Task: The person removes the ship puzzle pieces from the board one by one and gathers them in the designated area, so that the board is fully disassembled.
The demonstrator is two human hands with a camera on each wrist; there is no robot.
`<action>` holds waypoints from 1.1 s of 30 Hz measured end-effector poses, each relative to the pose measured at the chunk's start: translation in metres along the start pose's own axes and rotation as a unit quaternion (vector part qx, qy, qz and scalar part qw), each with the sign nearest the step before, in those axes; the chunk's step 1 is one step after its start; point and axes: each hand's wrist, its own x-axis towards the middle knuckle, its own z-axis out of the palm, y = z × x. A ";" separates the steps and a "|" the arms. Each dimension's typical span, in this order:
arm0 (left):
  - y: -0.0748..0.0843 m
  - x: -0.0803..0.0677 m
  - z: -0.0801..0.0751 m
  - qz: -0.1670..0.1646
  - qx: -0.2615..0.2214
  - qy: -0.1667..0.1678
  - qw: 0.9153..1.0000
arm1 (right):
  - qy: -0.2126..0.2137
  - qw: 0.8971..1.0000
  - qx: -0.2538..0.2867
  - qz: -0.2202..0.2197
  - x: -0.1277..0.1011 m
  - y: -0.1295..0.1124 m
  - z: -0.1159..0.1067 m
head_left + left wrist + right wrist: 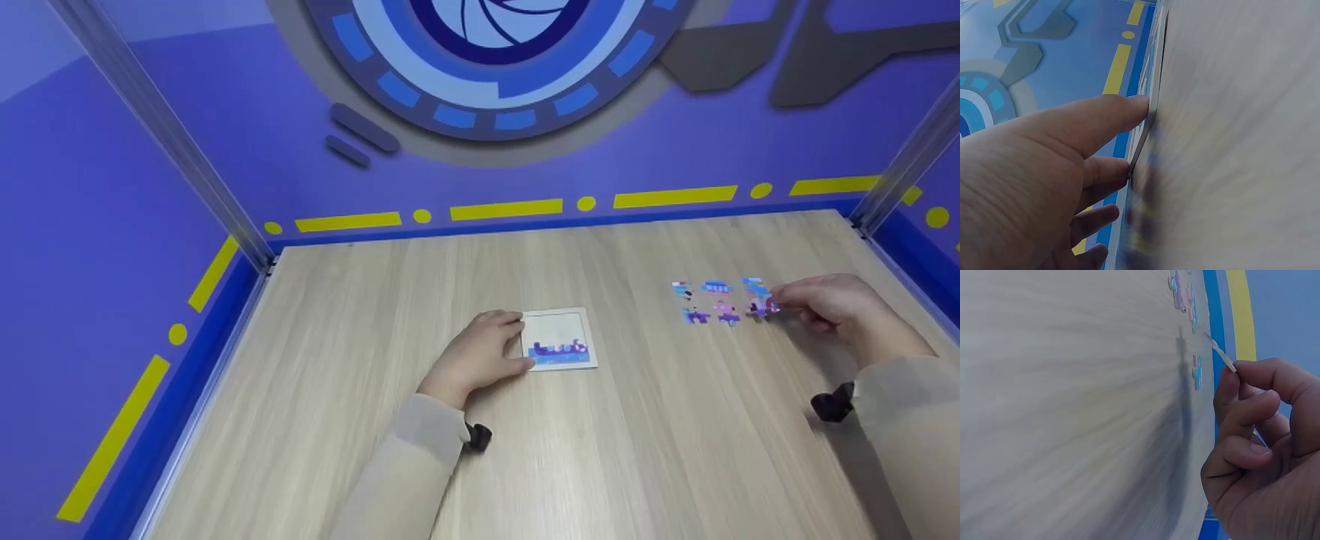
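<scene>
In the head view my left hand (480, 352) rests at the left edge of a square puzzle board (559, 326), thumb on its near corner and fingers along the side. The board has a pale upper area and a purple and blue picture strip along its lower part. Between thumb and forefinger, my right hand (832, 307) pinches a jigsaw piece (763, 306), held tilted above the table in the right wrist view. Several other pieces lie just left of it, among them one with a blue vehicle-like print (718, 286) and a pink one (726, 312).
Both hands work over a light wood-grain table (637, 435). Blue-purple panels with yellow markings (506, 209) stand along its back and sides, joined by metal posts (180, 150) at the corners. A small black device (832, 403) sits at each wrist.
</scene>
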 end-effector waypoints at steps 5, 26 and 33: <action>0.000 0.000 0.000 0.001 -0.002 0.001 1.000 | 0.017 0.999 -0.030 0.018 0.001 0.003 0.000; 0.000 0.000 0.001 -0.001 0.006 0.001 1.000 | 0.025 0.998 -0.059 0.028 0.001 0.011 -0.005; -0.001 0.001 0.002 0.001 0.006 0.004 1.000 | 0.027 0.997 -0.062 0.024 0.003 0.012 -0.008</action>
